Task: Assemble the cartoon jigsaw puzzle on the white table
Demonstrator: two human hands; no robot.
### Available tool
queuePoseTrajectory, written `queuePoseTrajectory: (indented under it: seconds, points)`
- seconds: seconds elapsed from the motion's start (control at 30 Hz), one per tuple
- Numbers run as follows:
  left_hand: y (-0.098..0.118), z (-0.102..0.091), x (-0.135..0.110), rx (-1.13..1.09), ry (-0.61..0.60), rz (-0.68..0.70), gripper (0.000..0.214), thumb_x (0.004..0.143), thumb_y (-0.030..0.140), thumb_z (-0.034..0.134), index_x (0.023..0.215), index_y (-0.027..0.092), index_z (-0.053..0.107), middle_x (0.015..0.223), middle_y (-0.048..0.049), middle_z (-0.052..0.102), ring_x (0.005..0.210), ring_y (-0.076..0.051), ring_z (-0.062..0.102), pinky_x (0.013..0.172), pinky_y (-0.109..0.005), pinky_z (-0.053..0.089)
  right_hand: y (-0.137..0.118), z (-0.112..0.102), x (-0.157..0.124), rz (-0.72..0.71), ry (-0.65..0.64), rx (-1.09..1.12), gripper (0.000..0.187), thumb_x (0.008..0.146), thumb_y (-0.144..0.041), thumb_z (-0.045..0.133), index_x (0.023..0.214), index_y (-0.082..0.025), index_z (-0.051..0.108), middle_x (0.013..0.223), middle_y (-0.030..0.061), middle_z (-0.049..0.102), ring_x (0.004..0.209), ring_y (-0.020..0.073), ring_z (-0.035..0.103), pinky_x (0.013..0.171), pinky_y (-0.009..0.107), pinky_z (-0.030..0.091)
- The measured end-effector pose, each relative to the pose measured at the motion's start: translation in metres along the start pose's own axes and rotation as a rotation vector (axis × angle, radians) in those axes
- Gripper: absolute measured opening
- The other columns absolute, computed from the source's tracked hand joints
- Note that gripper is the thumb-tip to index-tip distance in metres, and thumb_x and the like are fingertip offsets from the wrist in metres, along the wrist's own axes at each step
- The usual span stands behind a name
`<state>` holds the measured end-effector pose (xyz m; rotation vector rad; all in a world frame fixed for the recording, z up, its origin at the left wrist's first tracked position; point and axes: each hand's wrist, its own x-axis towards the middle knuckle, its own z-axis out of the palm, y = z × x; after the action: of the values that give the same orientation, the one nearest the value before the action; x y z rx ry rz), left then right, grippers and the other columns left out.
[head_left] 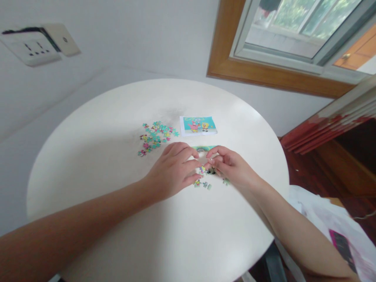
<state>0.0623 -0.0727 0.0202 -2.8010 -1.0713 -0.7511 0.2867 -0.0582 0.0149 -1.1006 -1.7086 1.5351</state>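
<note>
Puzzle pieces [211, 171] lie between left hand [176, 167], fingers arched apart, and right hand [234, 165], fingertips nearly meeting; can't tell if either pinches one! Fitting looks like the step, calling next for matched edges. Farther left, loose pile [154, 136]; picture card [199, 126] to its right.

table [176, 243]: white, round-edged | far part: picture sheet [199, 126] with cartoon figures | just left of sheet: loose cluster of puzzle pieces [154, 137] | nearer than sheet: green strip [202, 148], partly hidden | nearer again: some stray pieces [205, 184]
</note>
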Motion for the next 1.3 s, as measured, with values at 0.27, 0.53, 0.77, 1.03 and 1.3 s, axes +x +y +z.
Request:
queuePoseTrajectory:
  seconds: [0.27,0.53,0.77,1.03,1.3]
  points:
    - [0.007,0.003,0.006,0.071,-0.019,-0.026,0.017,0.085,0.038,0.068,0.091,0.022,0.072,0.106,-0.0059,0.064,0.107,-0.027,0.051,0.095,-0.043,0.038,-0.006,-0.010,-0.003,-0.112,0.141,-0.269,0.016,0.088,-0.022,0.051,0.103,-0.020,0.055,0.085,0.0023,0.073,0.072,0.0135,0.064,0.064,0.024,0.045]
    - [0.010,0.008,0.009,0.121,-0.048,-0.050,0.012,0.082,0.036,0.073,0.088,0.026,0.075,0.109,-0.0035,0.066,0.107,-0.026,0.052,0.095,-0.043,0.038,-0.014,-0.012,-0.006,-0.194,0.170,-0.388,0.015,0.087,-0.018,0.049,0.097,-0.018,0.061,0.075,0.0005,0.071,0.067,0.0127,0.062,0.064,0.024,0.044]
    - [0.010,0.005,0.010,0.138,-0.077,-0.038,0.011,0.082,0.033,0.073,0.091,0.027,0.075,0.111,-0.0038,0.066,0.106,-0.026,0.054,0.095,-0.044,0.039,-0.016,-0.015,-0.008,-0.226,0.179,-0.439,0.018,0.087,-0.015,0.049,0.098,-0.019,0.063,0.074,-0.0019,0.072,0.058,0.0089,0.051,0.058,0.021,0.037]
    - [0.012,0.003,0.011,0.154,-0.106,-0.034,0.012,0.083,0.033,0.072,0.092,0.027,0.074,0.111,-0.0025,0.067,0.105,-0.026,0.053,0.096,-0.044,0.038,-0.020,-0.015,-0.009,-0.220,0.180,-0.448,0.020,0.086,-0.013,0.049,0.098,-0.018,0.064,0.073,-0.0025,0.071,0.058,0.0082,0.050,0.059,0.020,0.036]
    - [0.010,0.001,0.010,0.155,-0.112,-0.043,0.011,0.084,0.034,0.070,0.092,0.027,0.074,0.111,-0.0030,0.066,0.105,-0.026,0.053,0.096,-0.044,0.038,-0.018,-0.016,-0.010,-0.200,0.171,-0.462,0.019,0.087,-0.015,0.049,0.099,-0.019,0.064,0.072,-0.0025,0.069,0.060,0.0091,0.053,0.059,0.021,0.037]
